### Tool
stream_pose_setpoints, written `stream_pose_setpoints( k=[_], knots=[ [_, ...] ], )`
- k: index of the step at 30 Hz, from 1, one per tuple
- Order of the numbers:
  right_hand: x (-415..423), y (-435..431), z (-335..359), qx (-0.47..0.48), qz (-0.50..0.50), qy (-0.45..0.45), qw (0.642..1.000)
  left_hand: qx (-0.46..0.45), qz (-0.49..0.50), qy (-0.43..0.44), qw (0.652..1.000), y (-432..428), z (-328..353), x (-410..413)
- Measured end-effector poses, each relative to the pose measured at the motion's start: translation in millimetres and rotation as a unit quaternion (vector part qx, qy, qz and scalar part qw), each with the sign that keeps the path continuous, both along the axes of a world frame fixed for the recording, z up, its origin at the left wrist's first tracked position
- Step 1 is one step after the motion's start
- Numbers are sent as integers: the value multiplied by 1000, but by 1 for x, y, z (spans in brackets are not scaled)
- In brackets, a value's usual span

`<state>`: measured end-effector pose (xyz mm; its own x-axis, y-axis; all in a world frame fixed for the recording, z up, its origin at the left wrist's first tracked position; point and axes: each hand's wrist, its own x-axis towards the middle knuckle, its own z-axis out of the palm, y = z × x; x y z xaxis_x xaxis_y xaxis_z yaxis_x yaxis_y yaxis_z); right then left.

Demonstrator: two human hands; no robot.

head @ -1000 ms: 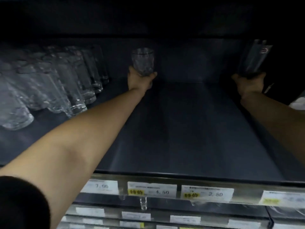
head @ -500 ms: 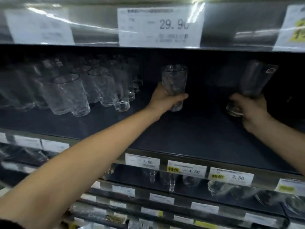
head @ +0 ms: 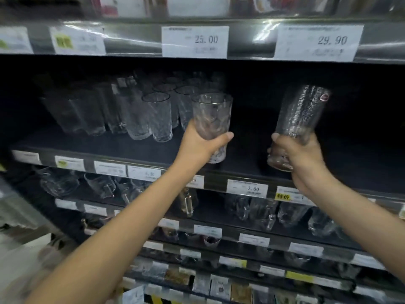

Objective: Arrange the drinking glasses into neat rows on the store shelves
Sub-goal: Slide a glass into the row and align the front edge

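Note:
My left hand (head: 202, 145) grips a short clear textured glass (head: 212, 119) around its lower half, held upright just above the front of the dark shelf (head: 135, 150). In my right hand (head: 300, 159) is a taller dimpled glass (head: 300, 115) with a small red sticker near its rim, tilted to the right and held by its base. To the left on the same shelf stand several clear tall glasses (head: 156, 117) in rough rows reaching to the back. The shelf's right half behind both held glasses is dark and bare.
Price tags (head: 247, 188) line the shelf's front rail. The upper shelf edge (head: 195, 41) with tags runs overhead. Lower shelves carry more glassware and mugs (head: 263, 212). Boxed goods sit at the bottom.
Both hands have drawn their glasses from the back of the shelf toward its front edge. The view has pulled back and shifted left, showing more shelves below.

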<state>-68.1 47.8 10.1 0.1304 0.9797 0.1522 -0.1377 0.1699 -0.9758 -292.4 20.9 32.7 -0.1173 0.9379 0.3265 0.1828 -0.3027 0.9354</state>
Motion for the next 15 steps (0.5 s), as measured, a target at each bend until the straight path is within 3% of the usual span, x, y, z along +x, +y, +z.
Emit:
stream_pose_setpoints(
  k=[6, 15],
  knots=[
    [-55, -35, -6, -15, 1, -5, 1000, -44, 35, -29, 998, -23, -8, -56],
    [-106, -76, -9, 37, -30, -86, 995, -22, 7, -1, 1000, -40, -16, -105]
  ],
)
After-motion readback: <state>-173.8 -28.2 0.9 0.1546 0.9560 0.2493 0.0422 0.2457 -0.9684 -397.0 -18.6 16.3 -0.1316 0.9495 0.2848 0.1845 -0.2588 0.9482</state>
